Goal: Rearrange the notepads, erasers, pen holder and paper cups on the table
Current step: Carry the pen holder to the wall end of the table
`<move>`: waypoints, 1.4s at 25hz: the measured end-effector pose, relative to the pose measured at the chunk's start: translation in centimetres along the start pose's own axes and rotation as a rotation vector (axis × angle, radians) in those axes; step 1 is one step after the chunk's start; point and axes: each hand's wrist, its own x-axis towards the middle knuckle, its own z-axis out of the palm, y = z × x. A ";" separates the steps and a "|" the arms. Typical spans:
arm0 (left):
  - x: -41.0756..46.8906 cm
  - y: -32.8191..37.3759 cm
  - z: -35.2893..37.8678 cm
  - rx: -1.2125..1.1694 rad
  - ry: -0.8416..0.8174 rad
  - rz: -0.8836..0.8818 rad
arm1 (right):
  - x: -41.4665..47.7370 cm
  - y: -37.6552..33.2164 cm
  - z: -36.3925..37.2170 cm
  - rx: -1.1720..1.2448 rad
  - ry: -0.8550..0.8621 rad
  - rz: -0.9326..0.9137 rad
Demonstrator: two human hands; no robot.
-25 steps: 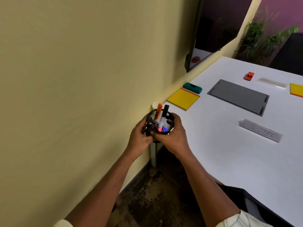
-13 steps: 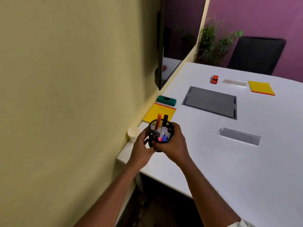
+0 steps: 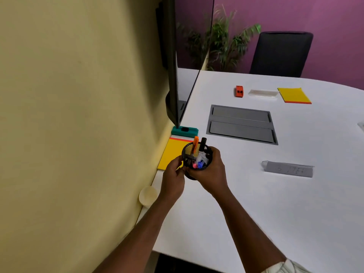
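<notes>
Both hands hold a black mesh pen holder (image 3: 204,154) with markers above the white table (image 3: 246,203) near the wall. My right hand (image 3: 211,174) wraps its right side and my left hand (image 3: 173,179) grips its left side. A yellow notepad (image 3: 170,154) lies just behind it by the wall, with a teal eraser (image 3: 184,131) beyond that. A paper cup (image 3: 147,196) stands at the table's left edge beside my left wrist. Farther off lie an orange eraser (image 3: 239,91) and a second yellow notepad (image 3: 294,95).
A grey cable hatch (image 3: 241,124) is set into the table's middle. A grey name plate (image 3: 288,169) lies to the right, a clear one (image 3: 263,93) at the back. A dark screen (image 3: 173,75) hangs on the yellow wall. A black chair (image 3: 279,54) and a plant (image 3: 222,42) stand behind.
The view has swung right and forward over the table. Both hands have carried the pen holder from off the table's corner to above the table, near the yellow notepad.
</notes>
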 end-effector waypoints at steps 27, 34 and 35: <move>29.4 -8.5 15.3 0.349 0.101 -0.248 | 40.3 16.5 4.3 0.004 -0.022 0.000; 30.3 -10.5 15.2 0.968 -0.014 -0.020 | 45.9 18.8 8.0 -0.029 -0.059 0.025; 30.5 -10.6 14.9 0.982 -0.023 -0.005 | 46.4 19.1 8.5 -0.030 -0.060 0.032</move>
